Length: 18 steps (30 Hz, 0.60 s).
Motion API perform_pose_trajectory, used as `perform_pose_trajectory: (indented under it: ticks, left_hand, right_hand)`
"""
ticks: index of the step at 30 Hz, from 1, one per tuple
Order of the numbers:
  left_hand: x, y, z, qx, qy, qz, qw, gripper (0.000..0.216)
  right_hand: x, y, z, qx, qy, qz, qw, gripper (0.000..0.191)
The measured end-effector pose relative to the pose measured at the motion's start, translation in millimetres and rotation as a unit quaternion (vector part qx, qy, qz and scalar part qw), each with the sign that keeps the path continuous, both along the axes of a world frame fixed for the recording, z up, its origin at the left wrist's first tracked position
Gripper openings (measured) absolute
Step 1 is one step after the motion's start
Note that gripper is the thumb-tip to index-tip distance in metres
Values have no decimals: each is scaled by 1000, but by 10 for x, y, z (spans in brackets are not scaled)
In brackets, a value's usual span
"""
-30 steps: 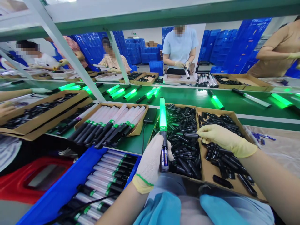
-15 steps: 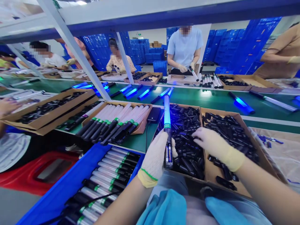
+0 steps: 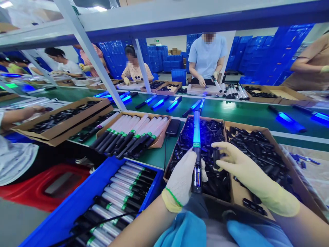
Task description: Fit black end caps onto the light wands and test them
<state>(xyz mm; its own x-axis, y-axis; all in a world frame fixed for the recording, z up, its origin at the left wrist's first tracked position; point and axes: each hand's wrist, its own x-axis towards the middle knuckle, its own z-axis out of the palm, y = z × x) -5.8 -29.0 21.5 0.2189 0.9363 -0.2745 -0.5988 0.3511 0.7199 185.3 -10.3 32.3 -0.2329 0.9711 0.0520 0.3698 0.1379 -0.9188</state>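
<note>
My left hand [image 3: 181, 176], in a white knit glove with a yellow cuff, grips the black handle of a light stick [image 3: 196, 132]. The stick points up and away from me and glows blue. Its battery compartment [image 3: 197, 176] faces me uncovered, with batteries inside. To the right, my right hand [image 3: 239, 164], gloved in pale yellow, pinches a small black plastic cover [image 3: 216, 157] between thumb and fingers, a little apart from the handle. Beneath both hands lies a cardboard box [image 3: 228, 192] of black plastic parts [image 3: 180, 151].
On the left, a blue bin [image 3: 84, 192] and a cardboard tray [image 3: 164, 135] hold unlit light sticks. Lit sticks [image 3: 160, 103] lie on the green conveyor [image 3: 226, 115]. A black power bank [image 3: 173, 127] with a cable sits beside the tray. Co-workers [image 3: 207, 55] work across the belt.
My right hand has risen from the parts box with a black cover in its fingers. The view has shifted left, and the lit sticks on the belt have moved.
</note>
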Motion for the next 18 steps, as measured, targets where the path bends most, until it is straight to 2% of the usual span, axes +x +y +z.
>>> perform_pose_trajectory:
  ticks: [3,6,8,13,18]
  left_hand:
    - [37,-33,130,4,7,12,1000,30]
    - [24,-67,262,46,60,76,994,33]
    - [24,-78,285,73,81,91,990,35]
    - [106,-69,117,98,101,80,987,24]
    - [98,-80,14,120,96,80,985,23]
  right_hand:
    - [-102,-250,107,20,66,-36,997,32]
    - [-201,-392,91,26,33,-34,999,27]
    - [-250,-435,39,28,0,-22,999,26]
    - [-311,-520,-55,53,-3,-37,998,28]
    - [-303,-596,-35,97,-34,-53,993,26]
